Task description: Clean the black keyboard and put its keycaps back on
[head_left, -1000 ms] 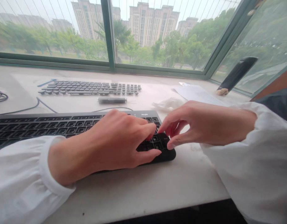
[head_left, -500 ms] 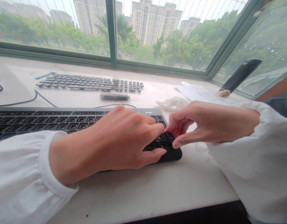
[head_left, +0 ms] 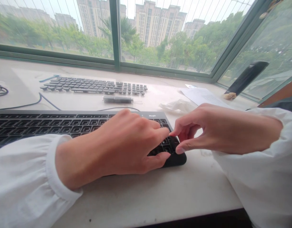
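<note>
A black keyboard (head_left: 65, 116) lies along the desk, its key positions mostly bare of caps, showing square frames. Near its right end, a tall black keycap (head_left: 176, 142) sits at the lower right corner of the number pad. My right hand (head_left: 207, 128) pinches this keycap between thumb and forefinger, from the right. My left hand (head_left: 129, 142) rests across the number pad, thumb and forefinger apart on the left of the keycap. The left forefinger tip is close to the right forefinger tip. Its other fingers are curled and partly hidden.
Loose dark keycaps (head_left: 88, 85) lie in keyboard order behind the keyboard. Near them are a small dark tool (head_left: 118, 99) with thin wire ends and a cable (head_left: 38, 99). Crumpled plastic (head_left: 176, 106) and white paper (head_left: 203, 96) lie right, before the window (head_left: 117, 34).
Both hands stay at the same keycap with only slight finger shifts. My left forefinger has come closer to the right fingertips. The whole view has shifted a little.
</note>
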Demonstrator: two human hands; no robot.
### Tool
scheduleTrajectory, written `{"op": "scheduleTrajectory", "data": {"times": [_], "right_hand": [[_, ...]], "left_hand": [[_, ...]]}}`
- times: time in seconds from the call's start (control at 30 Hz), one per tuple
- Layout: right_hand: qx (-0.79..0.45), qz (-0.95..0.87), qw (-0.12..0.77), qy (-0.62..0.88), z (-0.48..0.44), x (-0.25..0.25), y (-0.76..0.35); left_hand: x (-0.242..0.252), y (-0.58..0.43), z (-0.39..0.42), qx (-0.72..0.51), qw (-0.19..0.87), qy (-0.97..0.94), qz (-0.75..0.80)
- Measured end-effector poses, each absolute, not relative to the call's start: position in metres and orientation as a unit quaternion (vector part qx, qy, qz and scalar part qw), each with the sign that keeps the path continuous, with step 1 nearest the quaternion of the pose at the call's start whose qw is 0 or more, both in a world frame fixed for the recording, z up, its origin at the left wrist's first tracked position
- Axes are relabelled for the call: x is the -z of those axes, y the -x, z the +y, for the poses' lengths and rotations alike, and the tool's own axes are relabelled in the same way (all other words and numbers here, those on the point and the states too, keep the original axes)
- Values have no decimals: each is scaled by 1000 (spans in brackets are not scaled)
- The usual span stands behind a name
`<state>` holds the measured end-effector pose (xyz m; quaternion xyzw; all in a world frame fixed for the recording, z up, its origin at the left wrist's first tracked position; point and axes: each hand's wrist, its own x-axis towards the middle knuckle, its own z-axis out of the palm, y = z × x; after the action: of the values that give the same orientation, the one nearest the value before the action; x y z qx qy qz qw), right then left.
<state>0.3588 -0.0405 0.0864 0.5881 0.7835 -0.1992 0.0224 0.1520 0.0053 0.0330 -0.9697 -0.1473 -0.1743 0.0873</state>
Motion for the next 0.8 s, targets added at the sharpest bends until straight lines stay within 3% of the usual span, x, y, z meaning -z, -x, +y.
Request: {"op": "scheduleTrajectory", "data": {"times": [0.8], "right_hand": [[136, 797, -12, -589, -56, -73, -351]], "left_hand": [[-34, -153, 5, 161, 61, 974, -148]]}}
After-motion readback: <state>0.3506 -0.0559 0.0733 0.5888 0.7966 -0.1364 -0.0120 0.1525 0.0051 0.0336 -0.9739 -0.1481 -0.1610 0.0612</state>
